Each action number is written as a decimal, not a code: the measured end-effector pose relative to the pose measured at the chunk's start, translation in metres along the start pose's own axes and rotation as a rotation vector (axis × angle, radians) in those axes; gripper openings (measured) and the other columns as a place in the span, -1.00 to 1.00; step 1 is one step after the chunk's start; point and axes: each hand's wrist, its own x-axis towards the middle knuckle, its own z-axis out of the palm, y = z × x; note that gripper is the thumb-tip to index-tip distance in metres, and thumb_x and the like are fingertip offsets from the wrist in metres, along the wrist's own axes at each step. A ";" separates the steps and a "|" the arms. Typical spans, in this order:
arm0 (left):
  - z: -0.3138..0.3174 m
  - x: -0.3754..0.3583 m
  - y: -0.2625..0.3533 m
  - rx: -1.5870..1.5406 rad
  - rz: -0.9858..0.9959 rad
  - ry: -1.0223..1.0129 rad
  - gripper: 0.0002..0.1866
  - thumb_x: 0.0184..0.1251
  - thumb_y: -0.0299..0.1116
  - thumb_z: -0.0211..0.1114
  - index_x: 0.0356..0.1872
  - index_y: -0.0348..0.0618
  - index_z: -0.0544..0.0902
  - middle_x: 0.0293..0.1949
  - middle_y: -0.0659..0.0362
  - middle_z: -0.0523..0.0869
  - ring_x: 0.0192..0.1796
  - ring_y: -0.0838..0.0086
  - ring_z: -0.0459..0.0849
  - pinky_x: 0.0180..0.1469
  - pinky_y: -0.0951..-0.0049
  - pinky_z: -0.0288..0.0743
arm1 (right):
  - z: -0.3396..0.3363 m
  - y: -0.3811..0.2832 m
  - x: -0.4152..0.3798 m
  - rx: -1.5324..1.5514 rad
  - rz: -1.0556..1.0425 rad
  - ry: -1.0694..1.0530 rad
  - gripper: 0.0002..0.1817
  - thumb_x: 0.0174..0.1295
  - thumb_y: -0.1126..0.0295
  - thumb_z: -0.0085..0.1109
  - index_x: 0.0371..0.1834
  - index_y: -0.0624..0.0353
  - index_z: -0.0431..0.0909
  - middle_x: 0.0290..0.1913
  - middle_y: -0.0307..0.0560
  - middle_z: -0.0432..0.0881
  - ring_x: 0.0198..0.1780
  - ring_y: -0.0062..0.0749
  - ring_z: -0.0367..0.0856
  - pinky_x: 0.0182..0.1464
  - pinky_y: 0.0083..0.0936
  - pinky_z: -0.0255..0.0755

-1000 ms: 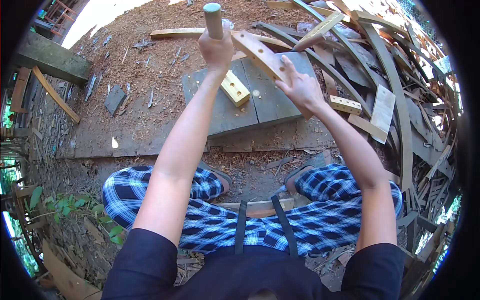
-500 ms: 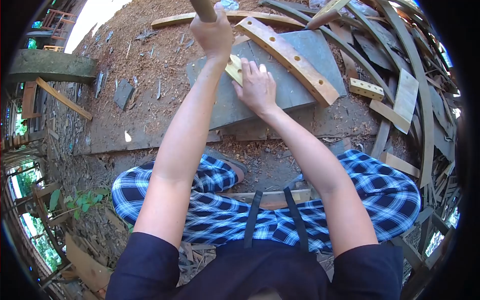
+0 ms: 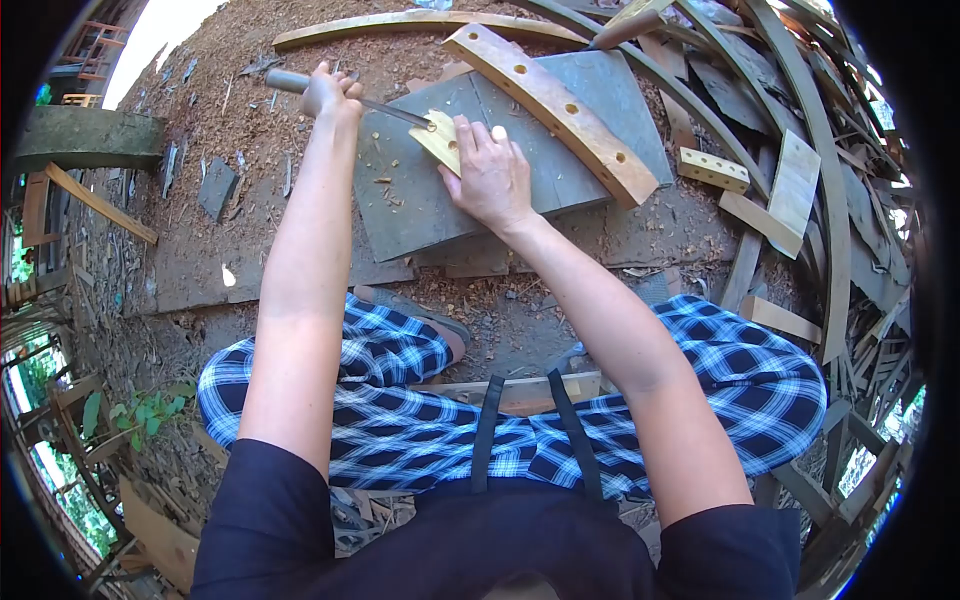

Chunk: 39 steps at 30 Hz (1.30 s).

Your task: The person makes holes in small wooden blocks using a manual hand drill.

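My left hand (image 3: 330,92) is closed round a chisel (image 3: 390,109), which lies at a low slant with its thick grey handle pointing left. The chisel's tip meets a hole near the far end of a small pale wooden block (image 3: 442,152). My right hand (image 3: 495,175) presses that block down on a grey slab (image 3: 400,215) and covers its right side. Beyond my right hand, a long curved wooden piece with several holes (image 3: 570,107) lies across the slab.
A small block with several holes (image 3: 713,170) sits right of the slab, beside a pile of curved wood strips (image 3: 830,190). Wood chips (image 3: 250,125) cover the ground at the upper left. A thick beam (image 3: 90,137) juts in from the left.
My left hand has swung left and lower, tipping the chisel from steep to nearly flat, so its shaft now shows. My right hand still presses the block. The whole view has shifted slightly.
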 end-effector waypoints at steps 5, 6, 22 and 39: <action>-0.039 0.000 -0.003 -0.242 -0.108 0.080 -0.75 0.45 -0.33 0.09 -0.41 -0.09 0.24 -0.67 0.32 0.27 -0.76 0.63 0.12 -0.70 0.53 -0.09 | -0.001 0.001 0.001 -0.006 0.009 -0.016 -0.31 0.01 0.19 0.41 0.22 0.18 0.37 -0.08 -0.12 0.53 -0.02 -0.19 0.52 -0.04 -0.28 0.47; -0.042 -0.009 0.000 -0.253 -0.102 0.076 -0.72 0.45 -0.31 0.08 -0.46 -0.06 0.23 -0.69 0.33 0.25 -0.76 0.63 0.10 -0.70 0.53 -0.10 | -0.002 0.001 0.002 -0.003 0.030 -0.046 -0.31 0.01 0.19 0.41 0.23 0.13 0.37 -0.07 -0.12 0.54 0.00 -0.18 0.53 -0.02 -0.25 0.46; 0.029 -0.098 0.015 0.090 0.314 -0.494 -0.64 0.27 -0.36 0.31 -0.61 -0.03 0.30 -0.76 0.34 0.27 -0.79 0.69 0.16 -0.74 0.57 -0.07 | -0.015 0.043 0.054 0.032 0.045 -0.572 -0.19 0.08 0.61 0.13 0.37 -0.55 0.32 0.33 -0.17 0.32 0.34 -0.04 0.31 0.34 -0.02 0.33; 0.055 -0.101 -0.005 0.324 0.409 -0.363 -0.70 0.37 -0.31 0.26 -0.54 0.00 0.36 -0.78 0.40 0.31 -0.83 0.65 0.26 -0.80 0.55 0.07 | -0.018 0.042 0.049 0.077 0.024 -0.537 -0.20 0.11 0.62 0.12 0.36 -0.56 0.33 0.30 -0.17 0.32 0.36 -0.06 0.29 0.33 0.00 0.31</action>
